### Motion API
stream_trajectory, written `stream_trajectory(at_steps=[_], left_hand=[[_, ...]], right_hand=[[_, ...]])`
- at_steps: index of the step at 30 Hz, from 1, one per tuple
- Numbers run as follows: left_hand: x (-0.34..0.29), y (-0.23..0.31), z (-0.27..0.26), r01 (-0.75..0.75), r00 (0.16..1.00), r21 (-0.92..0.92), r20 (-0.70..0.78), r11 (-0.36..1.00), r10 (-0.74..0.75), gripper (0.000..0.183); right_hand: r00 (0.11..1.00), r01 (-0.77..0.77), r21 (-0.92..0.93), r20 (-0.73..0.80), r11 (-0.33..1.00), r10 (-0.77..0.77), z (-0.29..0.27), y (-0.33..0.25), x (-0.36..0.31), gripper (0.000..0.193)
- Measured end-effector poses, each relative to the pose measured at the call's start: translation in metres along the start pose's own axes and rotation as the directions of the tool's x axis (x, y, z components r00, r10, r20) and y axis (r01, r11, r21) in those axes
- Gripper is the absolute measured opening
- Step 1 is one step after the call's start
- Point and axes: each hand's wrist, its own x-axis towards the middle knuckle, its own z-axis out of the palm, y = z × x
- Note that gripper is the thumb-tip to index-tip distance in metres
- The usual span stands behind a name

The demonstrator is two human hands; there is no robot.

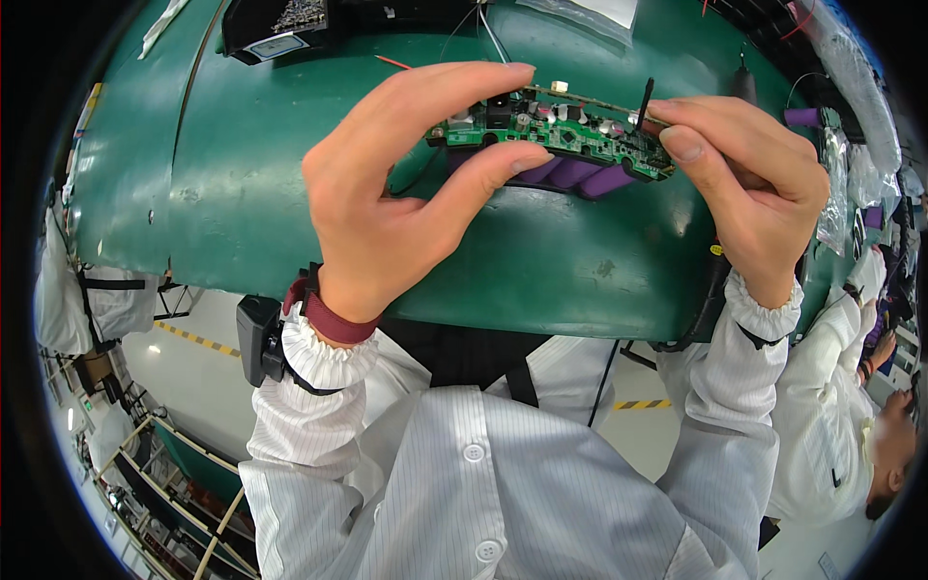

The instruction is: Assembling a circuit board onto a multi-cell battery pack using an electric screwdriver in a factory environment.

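Note:
A green circuit board (570, 133) with small parts along it is held up over the green table. Purple cylindrical battery cells (572, 174) sit directly beneath it. My left hand (411, 159) is curled around the board's left part, index finger along the far edge and thumb on the near side. At the right end, my right hand (739, 155) pinches with thumb and forefinger by the board's corner. Beside those fingertips a thin black piece (646, 101) stands up; whether it is a cable tie or a lead, I cannot tell.
A black bin (280, 29) of small metal parts stands at the far left of the green tabletop (261, 193). A clear plastic bag (594, 17) lies at the back. On the right are wrapped plastic (833, 188) and a dark-handled tool (742, 82). Another person in white (822, 435) sits at the right.

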Motion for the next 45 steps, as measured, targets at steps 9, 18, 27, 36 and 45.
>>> stream_trajectory(at_steps=[9, 18, 27, 36, 45], left_hand=[[0.0, 0.0, -0.004, -0.045, 0.998, 0.052, 0.039, 0.998, 0.043, 0.047], [0.001, 0.008, 0.004, -0.067, 0.998, 0.107, -0.009, 0.992, 0.069, 0.039], [-0.003, 0.009, -0.004, -0.105, 0.993, 0.163, 0.066, 0.981, 0.095, 0.032], [0.005, 0.013, -0.001, -0.168, 0.985, 0.208, 0.013, 0.964, 0.169, 0.034], [0.006, 0.015, -0.001, -0.179, 0.984, 0.16, 0.017, 0.971, 0.179, 0.039]], right_hand=[[0.996, 0.084, -0.002, 0.023, 0.996, -0.084, -0.002, 0.001, 0.002, 0.018], [0.989, 0.149, 0.071, -0.034, 0.986, -0.147, -0.002, 0.0, -0.001, 0.024], [0.994, 0.107, 0.099, -0.04, 0.989, -0.103, -0.013, -0.004, -0.004, 0.023], [0.842, -0.271, 0.029, -0.476, 0.962, 0.252, -0.119, 0.056, -0.029, 0.012], [0.996, 0.036, -0.018, 0.077, 0.999, -0.034, -0.065, -0.007, -0.006, 0.032]])
